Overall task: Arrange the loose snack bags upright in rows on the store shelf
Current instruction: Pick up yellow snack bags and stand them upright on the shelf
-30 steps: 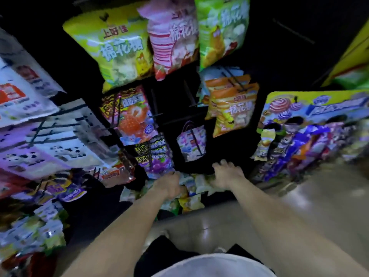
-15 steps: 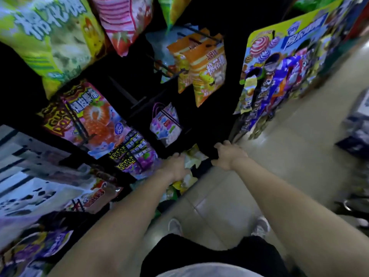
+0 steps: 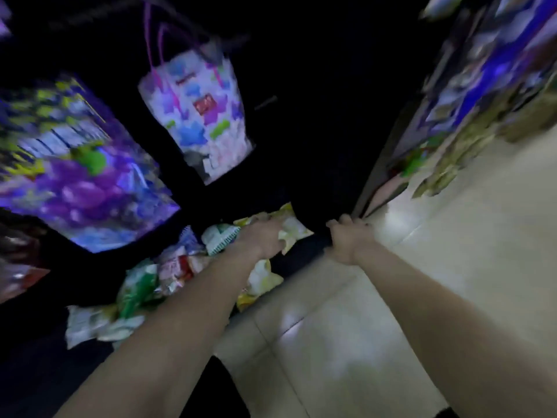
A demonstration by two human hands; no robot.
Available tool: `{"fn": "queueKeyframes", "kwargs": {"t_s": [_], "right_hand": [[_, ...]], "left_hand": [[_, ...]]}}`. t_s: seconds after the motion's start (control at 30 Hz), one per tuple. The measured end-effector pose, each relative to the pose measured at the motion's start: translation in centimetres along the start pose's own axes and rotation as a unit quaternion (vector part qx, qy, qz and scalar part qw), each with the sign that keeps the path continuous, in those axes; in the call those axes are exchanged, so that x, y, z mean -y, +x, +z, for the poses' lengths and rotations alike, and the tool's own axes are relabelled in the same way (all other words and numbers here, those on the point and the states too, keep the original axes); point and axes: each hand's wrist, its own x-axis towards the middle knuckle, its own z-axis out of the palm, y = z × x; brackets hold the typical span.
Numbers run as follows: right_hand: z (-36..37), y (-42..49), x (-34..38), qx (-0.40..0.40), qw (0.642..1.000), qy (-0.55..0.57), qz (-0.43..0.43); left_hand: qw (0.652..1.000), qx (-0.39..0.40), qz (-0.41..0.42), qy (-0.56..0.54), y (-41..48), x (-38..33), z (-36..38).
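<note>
both hands down low at the bottom shelf (image 3: 303,254), in among the loose bags.
the left hand (image 3: 265,239) lies on a yellow bag (image 3: 291,229) at the right end of the heap, fingers bent over it and gripping it. the right hand (image 3: 349,239) sits knuckles up at the shelf's dark corner, just beside the floor (image 3: 361,327), fingers bent. it is too blurred to tell whether it holds anything. the other bags (image 3: 144,285) lie flat and jumbled along the shelf under the left forearm, a white and green one (image 3: 217,238) touching the left wrist. above them hang a purple pack (image 3: 84,182) and a gift bag (image 3: 199,122) with pink handles. a blue display (image 3: 482,86) stands to the right, well apart.
</note>
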Motion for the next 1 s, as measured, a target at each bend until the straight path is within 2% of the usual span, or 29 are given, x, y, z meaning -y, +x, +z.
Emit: {"fn": "queueKeyframes", "kwargs": {"t_s": [0.13,0.27,0.57,0.7,0.83,1.0], "right_hand": [[6.2,3.6,-0.9,-0.006,1.000,-0.001,0.023],[9.2,2.1,0.0,-0.030,0.999,-0.005,0.035],[10.2,-5.9,5.0,-0.077,0.997,0.022,0.023],[12.0,-7.3,5.3,-0.088,0.996,0.028,0.017],[12.7,-5.7,3.8,-0.089,0.995,0.045,0.009],[13.1,1.0,1.6,-0.062,0.995,0.075,0.007]], "left_hand": [[0.999,-0.025,-0.006,0.029,3.1,2.8,6.5],[0.998,-0.057,-0.009,0.037,0.9,4.2,9.6],[0.997,-0.081,0.014,0.010,-7.9,6.3,10.4],[0.993,-0.097,0.027,0.057,-8.7,6.3,9.8],[0.984,-0.142,0.029,0.107,-7.5,6.2,9.1],[0.978,-0.150,0.028,0.143,-3.3,7.6,9.4]]}}
